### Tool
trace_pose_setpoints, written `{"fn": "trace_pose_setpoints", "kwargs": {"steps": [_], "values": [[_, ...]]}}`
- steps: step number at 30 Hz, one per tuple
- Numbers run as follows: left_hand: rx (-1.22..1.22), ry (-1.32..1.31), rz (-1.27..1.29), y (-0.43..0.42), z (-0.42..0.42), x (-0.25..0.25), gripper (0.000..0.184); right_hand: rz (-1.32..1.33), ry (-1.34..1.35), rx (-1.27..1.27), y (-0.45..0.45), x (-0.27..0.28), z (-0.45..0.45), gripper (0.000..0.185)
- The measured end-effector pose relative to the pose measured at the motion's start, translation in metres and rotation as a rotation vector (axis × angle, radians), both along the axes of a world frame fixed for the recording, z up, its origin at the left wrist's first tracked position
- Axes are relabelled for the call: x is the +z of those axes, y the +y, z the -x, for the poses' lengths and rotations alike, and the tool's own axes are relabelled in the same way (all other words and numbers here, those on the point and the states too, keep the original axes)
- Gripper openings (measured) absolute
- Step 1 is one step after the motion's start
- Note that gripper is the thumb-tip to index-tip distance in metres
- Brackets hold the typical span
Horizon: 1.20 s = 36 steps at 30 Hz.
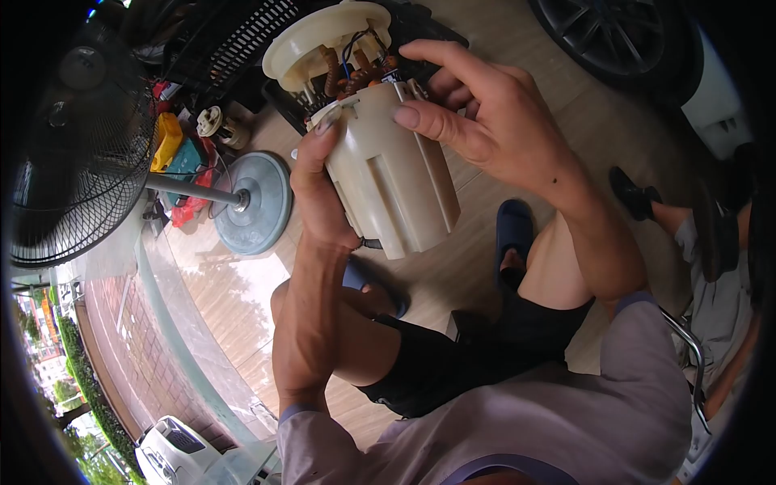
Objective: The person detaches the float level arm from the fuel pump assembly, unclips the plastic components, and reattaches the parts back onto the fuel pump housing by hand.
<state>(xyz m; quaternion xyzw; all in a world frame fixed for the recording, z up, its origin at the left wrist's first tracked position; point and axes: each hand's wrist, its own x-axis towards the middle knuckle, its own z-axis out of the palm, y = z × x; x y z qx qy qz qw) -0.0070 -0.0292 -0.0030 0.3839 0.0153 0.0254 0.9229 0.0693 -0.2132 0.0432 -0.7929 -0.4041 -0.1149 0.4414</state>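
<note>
A cream plastic fuel pump module (392, 174) is held up in front of me, tilted, its round flange (287, 48) at the top. Brown corrugated hoses (331, 73) and thin wires show between the flange and the housing. My left hand (319, 182) is wrapped around the left side of the housing, thumb near its upper rim. My right hand (493, 109) is at the upper right, index finger stretched toward the hoses and thumb apart from it against the housing. Its other fingers curl behind the rim, partly hidden.
A black fan (77, 153) stands at left on a round grey base (255, 202). Behind it are a second pump unit (222, 125), a yellow item (167, 141) and a black crate (250, 40). A car wheel (614, 36) is at upper right; another person's leg (675, 218) is at right.
</note>
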Motion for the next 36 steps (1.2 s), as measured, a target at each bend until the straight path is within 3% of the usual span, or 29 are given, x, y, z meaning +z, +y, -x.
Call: {"fn": "trace_pose_setpoints", "kwargs": {"steps": [10,18,28,36], "values": [[0.018,-0.030,-0.075,-0.003,-0.001,0.006,0.062,0.012,-0.027,-0.006,-0.009,0.003,-0.006,0.051],[0.040,-0.050,-0.088,0.000,-0.001,0.004,0.061,0.009,0.012,0.044,-0.015,0.010,-0.003,0.035],[0.025,-0.051,-0.095,-0.001,0.004,0.005,0.062,-0.023,0.114,0.073,-0.016,0.008,-0.002,0.037],[0.000,-0.043,-0.077,0.002,0.008,0.002,0.067,-0.029,-0.035,0.089,-0.013,0.008,0.001,0.039]]}}
